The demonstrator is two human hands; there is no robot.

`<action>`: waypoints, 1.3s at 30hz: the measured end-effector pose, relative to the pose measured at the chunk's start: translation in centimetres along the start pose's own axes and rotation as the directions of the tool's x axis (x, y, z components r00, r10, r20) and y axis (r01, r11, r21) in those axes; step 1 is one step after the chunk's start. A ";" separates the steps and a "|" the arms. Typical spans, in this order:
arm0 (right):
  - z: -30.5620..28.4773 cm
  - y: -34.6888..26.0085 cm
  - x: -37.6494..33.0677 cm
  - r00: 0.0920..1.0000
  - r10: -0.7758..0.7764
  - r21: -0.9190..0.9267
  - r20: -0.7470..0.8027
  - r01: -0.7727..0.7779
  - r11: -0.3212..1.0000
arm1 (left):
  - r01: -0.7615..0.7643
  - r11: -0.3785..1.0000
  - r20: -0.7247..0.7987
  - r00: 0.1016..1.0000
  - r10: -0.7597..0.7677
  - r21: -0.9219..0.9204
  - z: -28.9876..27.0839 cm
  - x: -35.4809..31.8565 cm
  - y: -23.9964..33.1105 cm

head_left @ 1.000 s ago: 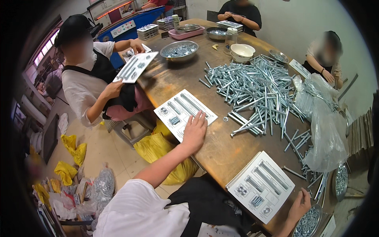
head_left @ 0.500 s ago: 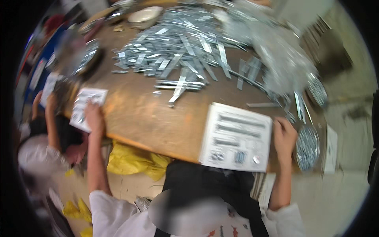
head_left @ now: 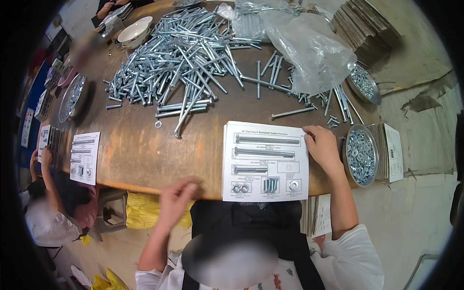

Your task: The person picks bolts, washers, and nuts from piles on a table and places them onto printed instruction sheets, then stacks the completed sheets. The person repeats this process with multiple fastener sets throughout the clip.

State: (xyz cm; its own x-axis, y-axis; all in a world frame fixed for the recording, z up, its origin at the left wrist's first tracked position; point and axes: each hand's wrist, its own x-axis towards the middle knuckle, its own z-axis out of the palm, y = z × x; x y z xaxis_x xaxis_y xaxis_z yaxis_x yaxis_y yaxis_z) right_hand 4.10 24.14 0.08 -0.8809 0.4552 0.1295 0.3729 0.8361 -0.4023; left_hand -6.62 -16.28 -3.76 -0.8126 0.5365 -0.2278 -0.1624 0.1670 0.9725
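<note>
A stack of white cards (head_left: 265, 186) lies at the table's near edge in front of me. Its top card shows bolts, nuts and washers in boxed outlines. At the stack's upper right corner, my right hand (head_left: 324, 147) has its bent fingers and thumb closed on the card's edge. My left hand (head_left: 176, 202) is left of the stack, over the table's front edge, blurred, with loosely bent fingers and nothing visible in it. Another similar card (head_left: 84, 159) lies farther left, near a co-worker's hand (head_left: 46, 155).
A large heap of long bolts (head_left: 169, 63) covers the table's far middle. A clear plastic bag (head_left: 314, 53) lies beyond loose bolts at right. Metal bowls hold nuts (head_left: 361, 154), small hardware (head_left: 363, 83) and more parts (head_left: 72, 99). Brown cardboard stacks (head_left: 369, 29) stand far right.
My left hand has left the card at the left and moved right toward the stack. My right hand has shifted up to the stack's upper corner. The view has turned slightly.
</note>
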 end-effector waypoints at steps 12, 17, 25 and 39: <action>0.3 -0.1 -4.7 0.994 0.008 -0.008 -0.108 -0.009 1.000 | 0.209 0.962 0.047 0.978 -0.204 -0.178 5.0 -1.5 -0.8; -0.5 -0.4 -5.5 0.991 0.113 0.083 -0.064 -0.108 0.991 | 0.268 0.940 0.101 0.963 -0.252 -0.210 4.9 -1.4 -0.8; -0.9 1.3 -5.9 0.958 0.264 0.434 0.111 -0.285 0.854 | 0.215 0.953 0.107 0.975 -0.196 -0.214 4.5 -2.3 -1.2; 7.9 -14.6 3.3 0.945 -0.046 0.671 0.324 -0.195 0.715 | 0.055 0.985 -0.341 0.934 -0.109 -0.164 -9.7 -6.8 -1.0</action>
State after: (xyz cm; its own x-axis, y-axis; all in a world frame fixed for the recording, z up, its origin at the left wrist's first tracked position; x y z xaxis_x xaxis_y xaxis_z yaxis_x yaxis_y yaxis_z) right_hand -6.57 11.02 -0.73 -0.9440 0.2926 -0.1525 0.2430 0.3038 -0.9212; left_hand -6.38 -28.12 -2.69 -0.9319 0.2007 -0.3022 -0.2965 0.0588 0.9532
